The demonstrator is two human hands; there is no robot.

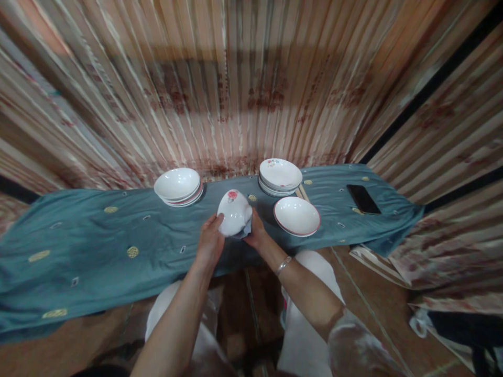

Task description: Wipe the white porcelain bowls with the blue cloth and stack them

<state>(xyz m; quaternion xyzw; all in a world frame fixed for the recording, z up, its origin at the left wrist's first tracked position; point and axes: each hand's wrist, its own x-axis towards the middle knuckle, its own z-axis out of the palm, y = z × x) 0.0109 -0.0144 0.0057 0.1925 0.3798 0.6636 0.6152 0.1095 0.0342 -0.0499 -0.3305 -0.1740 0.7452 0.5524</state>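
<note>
Landmark: red-rimmed dish (297, 215), white, single, set upright near the front edge of the cloth-covered counter (157, 230), which is teal with yellow motifs.

Item 1. Flowered bowl (234, 213), white, one red flower on its outer face. Held up to the left of the red-rimmed dish, tilted, outer face toward the camera.

Item 2. Left hand (211, 235). Fingers closed on the left side of the flowered bowl, thumb on its outer face.

Item 3. Right hand (256, 230), between the flowered bowl and the red-rimmed dish. Fingers gathered on a blue-grey cloth (247, 229) against the bowl; their tips are hidden. Silver bracelet (283, 265) at the wrist.

Item 4. Floral-topped stack (280, 173), white dishes, just behind the red-rimmed dish and slightly left.

Item 5. Plain-topped stack (177, 182), white, well to the left of the red-rimmed dish, beyond the hands.

Item 6. Pale strips (303, 192), just behind the red-rimmed dish, beside the floral-topped stack; material unclear.

Item 7. Black phone (363, 199), lying flat, right of the red-rimmed dish and apart from it.

Item 8. Patterned curtain (196, 78), pleated, behind the red-rimmed dish and the whole counter.
</note>
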